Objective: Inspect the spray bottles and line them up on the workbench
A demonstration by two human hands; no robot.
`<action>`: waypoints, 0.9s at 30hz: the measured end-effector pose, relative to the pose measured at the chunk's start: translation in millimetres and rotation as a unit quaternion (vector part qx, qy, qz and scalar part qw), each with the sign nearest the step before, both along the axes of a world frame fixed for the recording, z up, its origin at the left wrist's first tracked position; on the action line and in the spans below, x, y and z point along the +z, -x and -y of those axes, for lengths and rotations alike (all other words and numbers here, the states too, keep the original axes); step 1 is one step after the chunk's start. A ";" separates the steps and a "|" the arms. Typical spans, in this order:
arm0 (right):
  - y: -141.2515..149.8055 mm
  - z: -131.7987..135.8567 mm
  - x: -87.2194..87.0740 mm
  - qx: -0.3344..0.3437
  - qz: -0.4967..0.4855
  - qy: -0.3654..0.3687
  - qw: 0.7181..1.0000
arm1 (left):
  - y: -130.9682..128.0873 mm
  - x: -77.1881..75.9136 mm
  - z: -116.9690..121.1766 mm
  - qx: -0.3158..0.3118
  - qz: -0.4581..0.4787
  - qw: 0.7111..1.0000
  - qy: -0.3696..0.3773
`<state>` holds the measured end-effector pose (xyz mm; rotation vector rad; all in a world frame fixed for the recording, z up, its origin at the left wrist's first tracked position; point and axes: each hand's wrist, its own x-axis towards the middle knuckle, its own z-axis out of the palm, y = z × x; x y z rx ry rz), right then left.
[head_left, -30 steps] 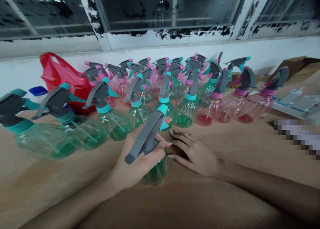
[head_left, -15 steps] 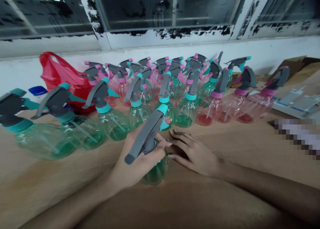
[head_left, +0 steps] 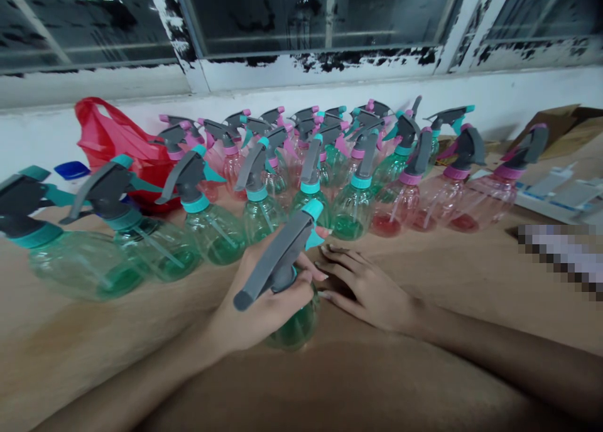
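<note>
Left hand (head_left: 257, 300) grips green spray bottle (head_left: 294, 322) on table (head_left: 424, 369).

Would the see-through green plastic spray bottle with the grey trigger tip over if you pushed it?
Probably. The see-through green plastic spray bottle looks empty, so likely light, and its grey trigger head sits high. The left hand grips it now, steadying it. Its round belly might roll once down.

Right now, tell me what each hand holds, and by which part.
The left hand grips a green transparent plastic spray bottle around its neck, under the grey trigger head. The right hand holds nothing, lying flat on the wooden table.
</note>
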<state>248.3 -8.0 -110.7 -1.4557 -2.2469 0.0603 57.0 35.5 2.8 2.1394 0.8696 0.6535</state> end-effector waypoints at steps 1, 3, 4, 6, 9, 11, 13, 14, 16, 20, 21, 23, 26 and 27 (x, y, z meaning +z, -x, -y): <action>-0.1 -0.1 -0.3 0.000 0.001 0.001 1.000 | -0.1 0.8 -0.5 -0.010 0.002 1.000 0.007; -0.1 -0.1 -0.4 0.000 0.002 0.002 1.000 | 0.0 1.4 -1.4 -0.022 0.007 0.999 0.029; -0.1 0.0 -0.3 0.001 0.003 0.002 1.000 | 0.2 1.3 -1.7 -0.024 0.004 0.999 0.034; 0.0 0.2 0.4 0.001 0.001 -0.001 1.000 | 1.1 0.8 -2.0 -0.024 0.001 0.999 0.027; 0.3 0.4 1.7 0.003 -0.002 -0.002 1.000 | 3.4 -0.4 -1.8 -0.022 0.006 1.000 -0.018; 0.5 0.3 2.3 0.002 0.001 0.003 1.000 | 4.7 -1.4 -1.4 -0.020 0.010 0.999 -0.039; 0.5 0.3 2.3 -0.001 0.006 0.009 1.000 | 5.5 -2.7 -0.9 -0.015 0.007 0.999 -0.040; 0.4 0.3 2.2 -0.003 0.008 0.011 1.000 | 5.5 -3.6 -0.8 -0.010 0.005 0.999 -0.039; 0.2 0.4 1.6 -0.002 0.009 0.010 1.000 | 5.2 -5.8 -0.7 0.005 -0.002 0.999 -0.034; 0.1 0.7 0.9 0.001 0.002 -0.004 1.000 | 3.8 -9.9 -0.9 0.029 -0.002 0.999 -0.020; 0.2 0.8 1.0 0.002 0.000 -0.005 1.000 | 3.5 -10.0 -0.7 0.032 0.001 0.999 -0.018; 0.6 0.8 1.6 0.002 -0.006 -0.008 1.000 | 2.9 -8.7 0.1 0.035 0.004 0.999 -0.016; 0.8 0.7 2.3 0.001 -0.010 -0.009 1.000 | 2.0 -4.9 1.5 0.037 0.003 0.999 -0.004; 0.8 0.8 2.2 0.001 -0.010 -0.009 1.000 | 1.8 -4.0 1.8 0.033 0.008 0.999 0.001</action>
